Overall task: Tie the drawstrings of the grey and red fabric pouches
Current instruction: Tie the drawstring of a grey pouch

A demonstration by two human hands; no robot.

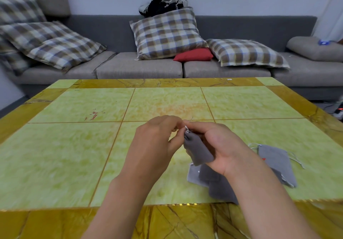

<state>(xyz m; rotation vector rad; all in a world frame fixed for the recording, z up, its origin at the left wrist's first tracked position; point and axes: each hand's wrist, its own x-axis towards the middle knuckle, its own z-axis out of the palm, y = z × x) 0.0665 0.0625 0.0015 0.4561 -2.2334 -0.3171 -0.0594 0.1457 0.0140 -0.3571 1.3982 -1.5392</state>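
Two hands are engaged above the surface [74, 146]: the left hand [157, 140] is pinched on the drawstring [186, 128], while a grey pouch [197, 151] is gripped by the right hand [219, 146]. Knotting is judged under way; tightening is required next. Spare grey pouches [276, 160] are noted rightward near the surface edge, with open room left.

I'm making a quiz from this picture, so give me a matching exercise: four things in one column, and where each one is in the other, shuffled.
Things:
1. grey pouch
2. red cushion
3. pile of grey pouches
4. dark clothes

Places:
A. on the sofa seat, under a plaid pillow
B. flat on the table
C. on top of the sofa back
D. held between both hands

Pairs: 1-D, 2-A, 3-B, 4-C
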